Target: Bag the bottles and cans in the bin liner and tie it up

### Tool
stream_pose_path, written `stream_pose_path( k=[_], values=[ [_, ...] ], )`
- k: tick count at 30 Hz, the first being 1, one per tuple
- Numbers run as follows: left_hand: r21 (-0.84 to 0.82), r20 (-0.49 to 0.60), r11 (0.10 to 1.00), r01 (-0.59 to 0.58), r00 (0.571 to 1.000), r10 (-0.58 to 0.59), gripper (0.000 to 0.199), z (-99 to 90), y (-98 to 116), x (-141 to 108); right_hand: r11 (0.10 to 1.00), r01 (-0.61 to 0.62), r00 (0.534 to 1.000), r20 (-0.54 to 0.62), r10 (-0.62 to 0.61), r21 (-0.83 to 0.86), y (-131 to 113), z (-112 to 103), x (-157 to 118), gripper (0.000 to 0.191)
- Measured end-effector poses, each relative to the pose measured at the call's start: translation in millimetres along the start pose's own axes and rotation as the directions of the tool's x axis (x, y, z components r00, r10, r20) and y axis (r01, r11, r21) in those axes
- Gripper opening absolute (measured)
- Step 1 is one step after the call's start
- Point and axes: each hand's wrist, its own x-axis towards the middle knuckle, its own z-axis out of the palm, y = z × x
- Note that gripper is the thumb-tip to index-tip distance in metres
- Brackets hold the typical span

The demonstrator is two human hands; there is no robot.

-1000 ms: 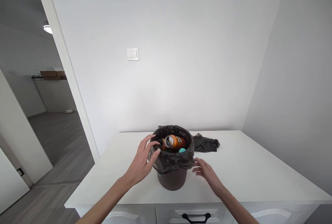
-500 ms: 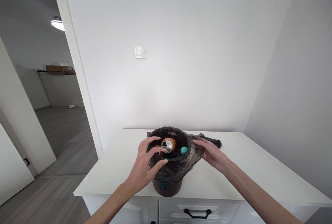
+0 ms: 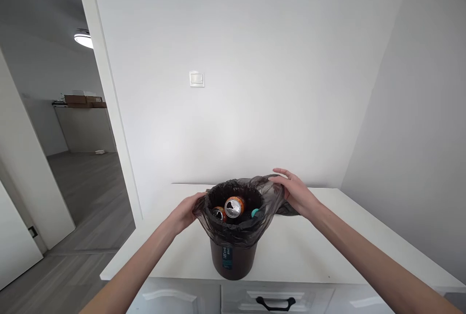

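A small brown trash bin (image 3: pixel 233 261) stands upright near the front edge of the white cabinet top. A thin black garbage bag (image 3: pixel 242 237) lines it and is folded out over the rim. Inside lie two orange drink cans, one silver-topped can (image 3: pixel 233 207) in the middle and another can (image 3: pixel 219 214) at the left, beside a turquoise cap (image 3: pixel 254 212). My left hand (image 3: pixel 187 211) grips the bag's left edge, its fingertips partly hidden behind the plastic. At the right, my right hand (image 3: pixel 291 190) pinches the bag's flared edge and pulls it outward.
The white cabinet top (image 3: pixel 302 251) runs along the wall, with a black drawer handle (image 3: pixel 275 304) below its front edge. A light switch (image 3: pixel 197 79) is on the wall. At the left a doorway opens onto another room with cardboard boxes (image 3: pixel 83 101).
My left hand has moved from over the bin's opening to the bag's left edge and taken hold of it. My right hand has lifted the bag's right side higher.
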Motion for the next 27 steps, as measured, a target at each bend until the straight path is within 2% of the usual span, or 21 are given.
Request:
stream_pose_path(
  k=[3,5,9,11,12,14,15,16,18,19,20,22,24,25,27],
  values=[
    [-0.024,-0.058,0.999,-0.043,0.997,0.041,0.031,1.1,18.1,-0.2,0.993,0.109,0.994,0.030,-0.108,-0.049,-15.4,1.1,-3.4,0.049],
    [-0.019,-0.115,0.997,-0.079,0.990,0.076,0.032,0.5,25.5,-1.6,0.987,0.136,0.990,0.040,-0.133,-0.090,-20.5,-0.1,-6.1,0.047],
    [0.008,-0.227,0.991,-0.136,0.965,0.134,0.040,-3.7,19.7,-10.4,0.988,0.120,0.993,0.022,-0.119,-0.096,-15.6,-5.2,-10.8,0.047],
    [0.031,-0.244,0.998,-0.050,0.968,0.056,0.048,-7.9,10.8,-15.4,0.991,0.088,0.996,0.003,-0.088,-0.102,-9.7,-8.7,-11.1,0.045],
    [0.024,-0.216,0.998,0.054,0.975,-0.048,0.053,-10.3,7.4,-16.9,0.992,0.053,0.999,-0.004,-0.054,-0.117,-7.1,-10.5,-10.2,0.044],
    [-0.027,-0.081,0.958,0.285,0.955,-0.286,0.060,-14.4,7.1,-16.1,0.990,-0.046,0.999,0.010,0.048,-0.136,-4.5,-13.3,-6.3,0.039],
    [-0.061,0.000,0.937,0.345,0.938,-0.346,0.058,-15.3,11.3,-13.8,0.986,-0.098,0.994,0.031,0.103,-0.134,-4.6,-14.0,-3.6,0.038],
    [-0.098,0.052,0.935,0.341,0.940,-0.338,0.053,-15.0,18.3,-10.6,0.982,-0.141,0.987,0.060,0.149,-0.127,-5.6,-13.9,-0.6,0.037],
    [-0.158,0.053,0.971,0.178,0.984,-0.172,0.035,-9.7,38.6,-4.2,0.977,-0.181,0.973,0.122,0.195,-0.114,-9.0,-11.0,4.6,0.041],
    [-0.169,0.010,0.983,0.073,0.997,-0.073,0.029,-4.9,49.9,-2.4,0.979,-0.172,0.973,0.140,0.186,-0.108,-10.6,-8.1,6.2,0.044],
    [-0.165,-0.037,0.986,-0.006,0.999,0.000,0.030,1.0,60.5,-2.3,0.986,-0.139,0.977,0.147,0.152,-0.094,-11.6,-4.6,6.7,0.047],
    [-0.114,-0.105,0.989,-0.099,0.991,0.087,0.047,13.6,76.1,-8.2,0.999,-0.018,0.991,0.133,0.022,-0.031,-10.9,2.7,4.6,0.047],
    [-0.037,-0.116,0.983,-0.180,0.978,0.174,0.059,23.3,82.1,-20.0,0.991,0.121,0.989,0.079,-0.125,0.056,-7.0,7.1,-0.6,0.042],
    [-0.001,-0.117,0.970,-0.242,0.964,0.240,0.058,25.8,81.9,-26.6,0.980,0.177,0.982,0.048,-0.182,0.092,-4.6,7.1,-3.7,0.040],
    [0.049,-0.149,0.921,-0.387,0.909,0.390,0.049,25.7,78.4,-37.7,0.957,0.252,0.967,-0.017,-0.253,0.146,-1.1,2.2,-9.9,0.039]
  ],
)
